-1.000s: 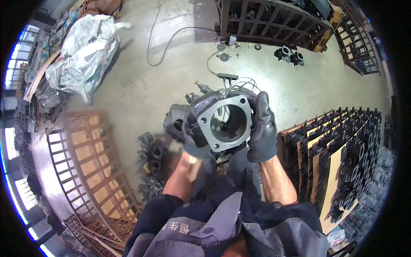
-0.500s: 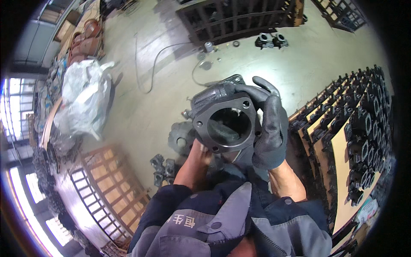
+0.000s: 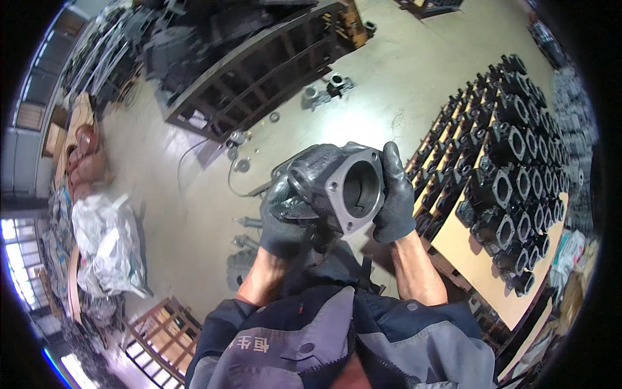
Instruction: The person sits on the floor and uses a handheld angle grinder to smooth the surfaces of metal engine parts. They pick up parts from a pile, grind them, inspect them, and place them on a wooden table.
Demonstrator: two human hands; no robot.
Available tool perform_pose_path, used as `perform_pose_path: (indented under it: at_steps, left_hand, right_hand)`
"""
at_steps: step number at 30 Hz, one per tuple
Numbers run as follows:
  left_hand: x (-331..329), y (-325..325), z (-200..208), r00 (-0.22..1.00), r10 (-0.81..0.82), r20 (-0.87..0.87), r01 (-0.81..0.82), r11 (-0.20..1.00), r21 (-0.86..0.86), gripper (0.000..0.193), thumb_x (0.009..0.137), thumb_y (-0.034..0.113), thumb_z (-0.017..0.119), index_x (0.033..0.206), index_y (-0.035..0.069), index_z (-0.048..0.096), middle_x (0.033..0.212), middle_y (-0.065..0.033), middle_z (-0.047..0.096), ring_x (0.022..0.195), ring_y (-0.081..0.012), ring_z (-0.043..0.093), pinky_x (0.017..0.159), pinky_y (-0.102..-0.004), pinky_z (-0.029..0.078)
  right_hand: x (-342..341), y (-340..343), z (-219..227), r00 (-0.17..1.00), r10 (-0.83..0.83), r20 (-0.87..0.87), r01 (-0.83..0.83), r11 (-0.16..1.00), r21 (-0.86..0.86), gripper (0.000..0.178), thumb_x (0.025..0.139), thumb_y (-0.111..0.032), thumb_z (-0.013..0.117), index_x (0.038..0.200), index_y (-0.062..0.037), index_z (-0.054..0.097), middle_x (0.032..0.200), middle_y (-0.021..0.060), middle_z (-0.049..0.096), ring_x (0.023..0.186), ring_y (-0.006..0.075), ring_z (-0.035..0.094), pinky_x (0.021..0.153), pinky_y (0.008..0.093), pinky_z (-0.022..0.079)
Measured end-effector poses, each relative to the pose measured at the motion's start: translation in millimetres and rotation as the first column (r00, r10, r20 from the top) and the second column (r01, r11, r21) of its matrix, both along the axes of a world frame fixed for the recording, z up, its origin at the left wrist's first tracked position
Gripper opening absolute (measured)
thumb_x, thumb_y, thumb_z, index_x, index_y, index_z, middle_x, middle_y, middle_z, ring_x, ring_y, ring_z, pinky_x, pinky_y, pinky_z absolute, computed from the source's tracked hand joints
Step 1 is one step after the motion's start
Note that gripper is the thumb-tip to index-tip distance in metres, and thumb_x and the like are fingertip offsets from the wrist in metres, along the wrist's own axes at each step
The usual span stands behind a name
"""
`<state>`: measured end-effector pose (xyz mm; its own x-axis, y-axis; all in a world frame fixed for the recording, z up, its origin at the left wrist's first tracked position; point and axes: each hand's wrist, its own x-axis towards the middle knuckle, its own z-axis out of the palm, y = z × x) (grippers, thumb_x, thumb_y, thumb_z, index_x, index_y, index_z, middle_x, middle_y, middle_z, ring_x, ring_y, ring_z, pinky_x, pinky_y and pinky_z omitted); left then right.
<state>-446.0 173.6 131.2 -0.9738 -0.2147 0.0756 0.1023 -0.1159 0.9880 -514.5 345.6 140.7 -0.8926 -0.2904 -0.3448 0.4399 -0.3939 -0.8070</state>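
Observation:
In front of my chest I hold a black cast metal housing (image 3: 322,202). Its machined grey flange, with a large round bore and bolt holes, faces up and to the right. My left hand (image 3: 285,209), in a black glove, is wrapped round the housing's left side and underside. Against the flange's right edge presses my right hand (image 3: 395,198), gloved too, its thumb side upward. Both hands are closed on the part; some fingers are hidden behind it.
At right, rows of similar black housings (image 3: 505,185) stand on stacked tan boards (image 3: 461,241). A dark metal crate (image 3: 259,84) is ahead, with small round parts (image 3: 242,165) and two castings (image 3: 337,84) on the floor. White plastic sheeting (image 3: 107,243) lies at left.
My view has swung right, toward the stacked housings. The housing has turned so its bore faces more to the right, and my left hand, mostly hidden before, now shows on its left side.

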Motion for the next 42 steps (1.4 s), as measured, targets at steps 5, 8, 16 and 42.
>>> perform_pose_path:
  at_steps: [5, 8, 16, 42]
  left_hand:
    - [-67.6, 20.6, 30.9, 0.979, -0.041, 0.200, -0.040, 0.923, 0.383, 0.038, 0.091, 0.016, 0.069, 0.122, -0.006, 0.064, 0.111, -0.0112, 0.071, 0.096, -0.0183, 0.068, 0.086, -0.0321, 0.056]
    - [-125.1, 44.0, 53.6, 0.990, 0.024, 0.142, 0.029, 0.933, -0.358, 0.023, 0.083, 0.019, 0.079, 0.083, 0.000, 0.067, 0.069, -0.0046, 0.065, 0.061, -0.0141, 0.061, 0.059, -0.0301, 0.050]
    - [-304.0, 79.6, 46.7, 0.601, -0.779, -0.181, 0.233, 0.387, -0.892, 0.009, 0.077, 0.010, 0.067, 0.083, 0.003, 0.067, 0.059, -0.0082, 0.055, 0.058, -0.0296, 0.060, 0.062, -0.0452, 0.051]
    - [-929.0, 291.4, 11.8, 0.870, -0.493, -0.001, 0.468, 0.826, -0.313, 0.048, 0.101, 0.033, 0.061, 0.132, -0.004, 0.062, 0.128, -0.0184, 0.066, 0.110, -0.0226, 0.065, 0.093, -0.0324, 0.052]
  right_hand:
    - [-45.5, 35.7, -20.3, 0.996, -0.089, 0.004, 0.089, 0.993, -0.081, 0.064, 0.105, -0.057, 0.044, 0.139, -0.0044, 0.058, 0.124, 0.0127, 0.068, 0.112, 0.0219, 0.066, 0.099, 0.0373, 0.055]
    - [-82.4, 54.3, -50.3, 0.908, -0.191, -0.373, 0.195, 0.980, -0.025, 0.040, 0.104, -0.024, 0.051, 0.138, -0.0048, 0.057, 0.125, 0.0122, 0.066, 0.110, 0.0233, 0.066, 0.098, 0.0376, 0.055]
    - [-235.1, 71.5, -90.4, 0.921, -0.259, -0.292, 0.290, 0.954, 0.071, 0.034, 0.100, -0.014, 0.057, 0.133, -0.0050, 0.059, 0.121, 0.0113, 0.066, 0.107, 0.0228, 0.066, 0.095, 0.0371, 0.055]
    - [-805.5, 319.9, -71.4, 0.811, -0.558, -0.175, 0.572, 0.820, 0.036, 0.031, 0.088, -0.014, 0.070, 0.117, -0.0051, 0.067, 0.105, 0.0086, 0.070, 0.094, 0.0195, 0.067, 0.084, 0.0345, 0.056]
